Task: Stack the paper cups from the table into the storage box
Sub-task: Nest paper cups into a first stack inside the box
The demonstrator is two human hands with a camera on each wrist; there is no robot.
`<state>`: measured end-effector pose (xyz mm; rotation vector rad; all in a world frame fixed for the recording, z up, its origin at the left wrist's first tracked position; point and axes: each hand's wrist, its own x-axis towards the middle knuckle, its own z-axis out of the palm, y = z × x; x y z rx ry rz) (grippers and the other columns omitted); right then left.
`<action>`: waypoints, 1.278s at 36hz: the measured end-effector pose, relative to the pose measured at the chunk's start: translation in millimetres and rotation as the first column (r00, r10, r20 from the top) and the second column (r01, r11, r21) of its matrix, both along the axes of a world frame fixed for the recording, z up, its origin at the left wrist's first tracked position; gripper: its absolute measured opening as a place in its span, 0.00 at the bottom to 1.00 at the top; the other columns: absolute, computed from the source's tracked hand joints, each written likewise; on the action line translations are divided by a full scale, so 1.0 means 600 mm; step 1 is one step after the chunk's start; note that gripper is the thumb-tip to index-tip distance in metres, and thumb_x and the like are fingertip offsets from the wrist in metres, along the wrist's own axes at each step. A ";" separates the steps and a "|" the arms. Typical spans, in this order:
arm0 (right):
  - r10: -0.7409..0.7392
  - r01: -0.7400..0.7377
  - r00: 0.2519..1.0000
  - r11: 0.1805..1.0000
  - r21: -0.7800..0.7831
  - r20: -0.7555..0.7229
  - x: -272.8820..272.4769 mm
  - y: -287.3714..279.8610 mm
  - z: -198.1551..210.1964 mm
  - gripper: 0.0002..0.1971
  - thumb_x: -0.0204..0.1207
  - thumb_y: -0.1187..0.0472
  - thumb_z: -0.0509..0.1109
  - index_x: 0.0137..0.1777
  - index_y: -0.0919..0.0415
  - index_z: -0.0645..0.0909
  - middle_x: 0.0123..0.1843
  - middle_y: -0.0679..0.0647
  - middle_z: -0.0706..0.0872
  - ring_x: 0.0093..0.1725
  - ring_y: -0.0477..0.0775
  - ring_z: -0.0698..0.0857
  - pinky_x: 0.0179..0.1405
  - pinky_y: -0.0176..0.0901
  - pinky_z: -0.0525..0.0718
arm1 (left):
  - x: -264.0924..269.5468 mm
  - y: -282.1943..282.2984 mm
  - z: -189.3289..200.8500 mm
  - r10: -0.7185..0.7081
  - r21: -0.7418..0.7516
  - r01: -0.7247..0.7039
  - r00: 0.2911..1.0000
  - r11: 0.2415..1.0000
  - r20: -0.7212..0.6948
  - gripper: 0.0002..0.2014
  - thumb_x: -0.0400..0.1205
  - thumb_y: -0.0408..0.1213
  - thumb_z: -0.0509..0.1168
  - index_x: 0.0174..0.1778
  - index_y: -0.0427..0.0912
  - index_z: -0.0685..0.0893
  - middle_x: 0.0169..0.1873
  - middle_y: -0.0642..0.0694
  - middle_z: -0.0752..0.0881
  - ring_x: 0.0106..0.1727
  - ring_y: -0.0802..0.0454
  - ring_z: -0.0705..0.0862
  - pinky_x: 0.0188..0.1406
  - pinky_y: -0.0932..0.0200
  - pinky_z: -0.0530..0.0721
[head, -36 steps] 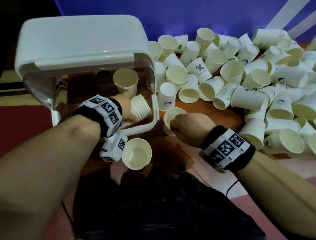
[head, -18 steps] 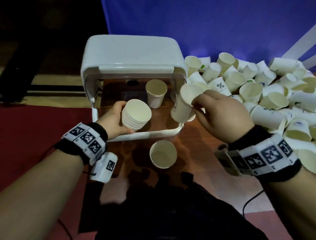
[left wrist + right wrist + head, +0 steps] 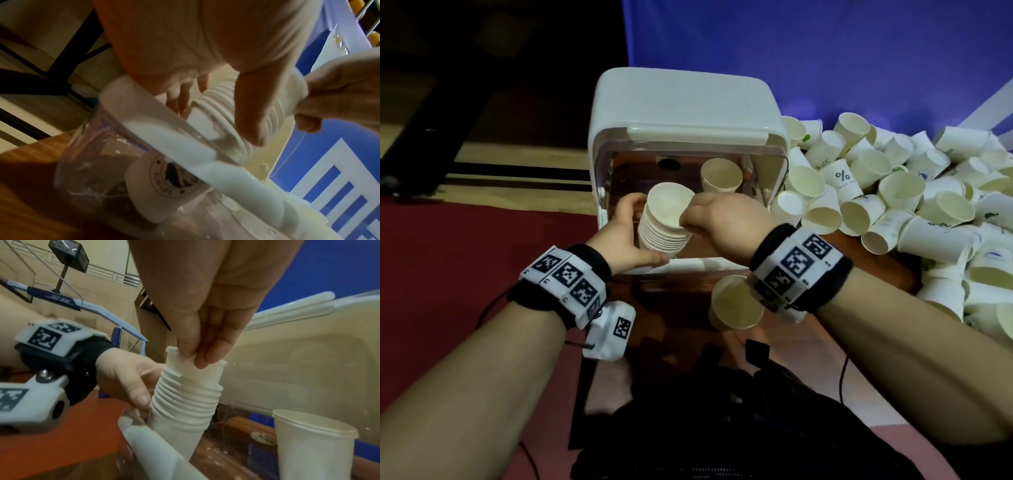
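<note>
Hands point(image 3: 626, 233) point(image 3: 722, 219) clasp the cup stack point(image 3: 664, 222) (loose cup point(image 3: 842, 178) reads "%").

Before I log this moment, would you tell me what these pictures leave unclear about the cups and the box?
- Base of the stack of cups: hidden in the head view by the left hand; the storage box rim covers it in both wrist views.
- Right hand fingertips: hidden in the head view behind its own knuckles.
- Cup pile: cut off by the head view's right edge.
- Small print on pile cups: too small.
</note>
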<state>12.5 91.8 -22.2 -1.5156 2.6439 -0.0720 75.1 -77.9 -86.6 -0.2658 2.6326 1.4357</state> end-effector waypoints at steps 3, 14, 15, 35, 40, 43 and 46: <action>0.038 -0.039 0.999 0.994 0.104 0.014 0.007 -0.019 -0.010 0.14 0.80 0.65 0.60 0.64 0.58 0.78 0.63 0.56 0.79 0.60 0.60 0.80 0.50 0.44 0.75 | 0.005 -0.004 0.001 0.018 -0.039 -0.019 1.000 0.999 -0.022 0.46 0.66 0.35 0.79 0.75 0.41 0.58 0.64 0.47 0.73 0.62 0.56 0.70 0.58 0.64 0.67; 0.071 -0.076 0.996 0.993 0.086 0.060 0.013 -0.056 -0.016 0.15 0.78 0.64 0.62 0.64 0.59 0.77 0.64 0.58 0.78 0.62 0.61 0.79 0.56 0.46 0.76 | 0.026 -0.009 0.007 0.132 -0.148 -0.141 0.989 0.979 -0.068 0.54 0.64 0.38 0.79 0.79 0.45 0.50 0.77 0.41 0.61 0.77 0.46 0.62 0.72 0.59 0.62; 0.074 -0.078 0.995 0.995 0.060 0.069 0.014 -0.052 -0.016 0.15 0.79 0.63 0.61 0.65 0.59 0.76 0.65 0.58 0.78 0.63 0.61 0.79 0.57 0.47 0.77 | 0.033 -0.007 0.013 0.134 -0.191 -0.150 0.986 0.970 -0.095 0.54 0.64 0.39 0.79 0.80 0.47 0.50 0.78 0.41 0.59 0.78 0.45 0.60 0.75 0.56 0.60; -0.247 0.253 0.967 0.958 0.133 -0.059 -0.143 0.175 -0.036 0.12 0.73 0.62 0.68 0.55 0.64 0.77 0.57 0.63 0.80 0.60 0.65 0.76 0.54 0.54 0.75 | 0.065 0.176 0.007 -0.422 -0.577 0.407 0.899 0.708 0.116 0.17 0.78 0.50 0.65 0.63 0.55 0.79 0.65 0.58 0.75 0.67 0.55 0.72 0.64 0.60 0.67; -0.214 0.250 0.966 0.918 0.307 -0.146 -0.166 0.179 -0.066 0.21 0.71 0.57 0.72 0.61 0.63 0.72 0.65 0.62 0.75 0.66 0.63 0.73 0.64 0.54 0.70 | 0.066 0.201 -0.008 -0.319 -0.563 0.300 0.945 0.770 0.068 0.12 0.79 0.46 0.64 0.57 0.52 0.84 0.60 0.55 0.81 0.63 0.53 0.76 0.62 0.56 0.73; -0.196 0.234 0.969 0.921 0.311 -0.148 -0.173 0.174 -0.072 0.19 0.74 0.61 0.68 0.62 0.64 0.70 0.65 0.64 0.76 0.65 0.63 0.74 0.65 0.54 0.69 | 0.066 0.213 -0.013 -0.215 -0.481 0.147 0.973 0.865 -0.089 0.09 0.77 0.40 0.68 0.50 0.44 0.88 0.52 0.49 0.85 0.53 0.49 0.80 0.47 0.60 0.71; -0.177 0.211 0.974 0.932 0.295 -0.138 -0.174 0.182 -0.073 0.19 0.75 0.64 0.65 0.65 0.65 0.68 0.65 0.66 0.74 0.64 0.65 0.73 0.63 0.55 0.70 | 0.064 0.218 -0.018 -0.156 -0.457 0.084 0.980 0.885 -0.122 0.07 0.76 0.39 0.69 0.47 0.44 0.89 0.43 0.55 0.82 0.44 0.57 0.74 0.37 0.66 0.63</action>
